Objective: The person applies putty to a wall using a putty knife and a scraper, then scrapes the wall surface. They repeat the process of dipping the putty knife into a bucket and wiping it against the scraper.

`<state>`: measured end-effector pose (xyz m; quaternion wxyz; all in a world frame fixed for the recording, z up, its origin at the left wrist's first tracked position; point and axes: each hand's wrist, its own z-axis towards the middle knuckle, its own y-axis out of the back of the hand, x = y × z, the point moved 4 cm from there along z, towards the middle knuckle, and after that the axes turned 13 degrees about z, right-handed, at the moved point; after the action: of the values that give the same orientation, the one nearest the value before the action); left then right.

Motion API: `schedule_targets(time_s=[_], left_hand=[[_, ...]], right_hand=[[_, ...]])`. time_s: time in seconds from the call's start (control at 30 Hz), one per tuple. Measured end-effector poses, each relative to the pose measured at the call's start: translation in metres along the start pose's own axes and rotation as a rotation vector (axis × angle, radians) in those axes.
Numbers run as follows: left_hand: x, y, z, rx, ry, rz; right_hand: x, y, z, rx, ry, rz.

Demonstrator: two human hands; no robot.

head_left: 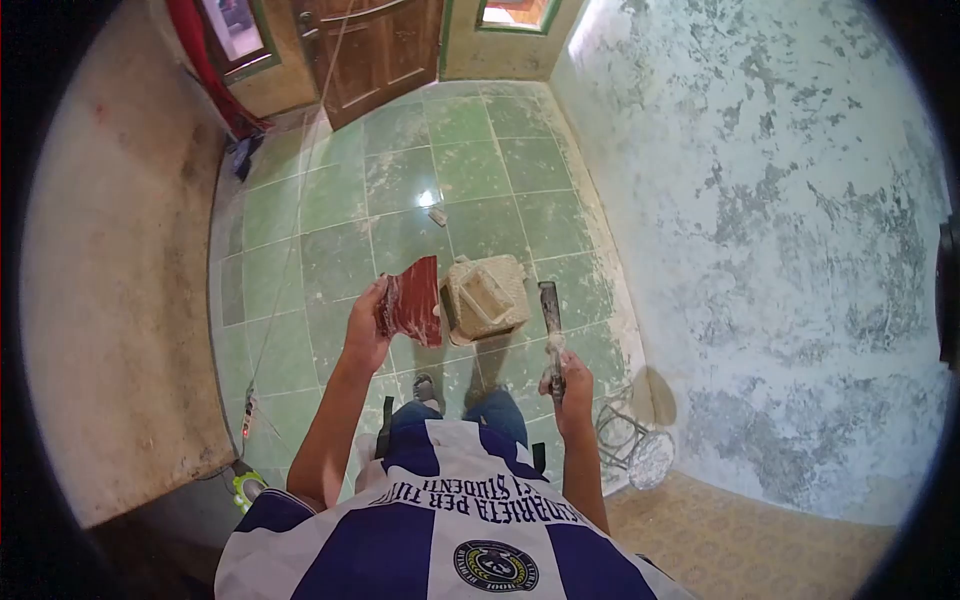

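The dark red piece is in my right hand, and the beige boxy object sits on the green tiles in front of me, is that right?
Not quite: the head view shows the dark red piece in your left hand, not your right. The beige boxy object does sit on the green tiles in front of you.

A red sheet (418,303) streaked with pale smears is curving just left of centre; a dark, smeared tool (550,312) is pointing frame-upward, right of centre.

A small glare whitens the tiled floor (335,258) (edges bowed by the lens), corners black.
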<state>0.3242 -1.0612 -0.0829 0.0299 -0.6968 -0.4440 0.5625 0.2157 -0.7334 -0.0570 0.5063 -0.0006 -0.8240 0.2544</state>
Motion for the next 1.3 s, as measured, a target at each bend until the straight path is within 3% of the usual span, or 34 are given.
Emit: schedule_targets(time_s=[0.13, 0.3, 0.6, 0.7, 0.77, 0.8, 0.87, 0.9, 0.97, 1.13, 1.3], left_hand=[[-0.003, -0.014, 0.038, 0.007, 0.028, 0.032], [-0.006, -0.037, 0.073, -0.034, 0.074, 0.056], [-0.019, -0.045, 0.143, -0.120, 0.073, 0.143], [-0.009, -0.058, 0.168, -0.113, 0.104, 0.234], [0.001, -0.059, 0.194, -0.156, 0.116, 0.377], [0.007, -0.055, 0.203, -0.199, 0.121, 0.509], [0.026, -0.051, 0.229, -0.166, 0.189, 0.603], [0.036, -0.048, 0.244, -0.130, 0.215, 0.668], [0.056, -0.041, 0.276, -0.078, 0.283, 0.718], [0.103, -0.005, 0.351, 0.053, 0.405, 0.854], [0.137, 0.026, 0.384, -0.004, 0.468, 0.862]], right_hand=[[0.007, -0.006, 0.036, -0.017, -0.008, 0.269], [0.020, -0.006, 0.087, 0.029, -0.009, 0.368], [0.016, 0.005, 0.178, -0.105, -0.207, 0.672], [0.022, 0.006, 0.207, -0.015, -0.228, 0.516], [-0.001, 0.023, 0.227, -0.163, -0.195, 0.240], [-0.015, 0.029, 0.234, -0.194, -0.220, 0.261], [-0.037, 0.050, 0.251, -0.281, -0.207, -0.347], [-0.052, 0.060, 0.254, -0.311, -0.236, -0.334], [-0.081, 0.077, 0.263, -0.238, -0.173, -0.820], [-0.178, 0.110, 0.277, -0.238, -0.397, -0.840], [-0.259, 0.120, 0.305, -0.332, -0.293, -0.845]])
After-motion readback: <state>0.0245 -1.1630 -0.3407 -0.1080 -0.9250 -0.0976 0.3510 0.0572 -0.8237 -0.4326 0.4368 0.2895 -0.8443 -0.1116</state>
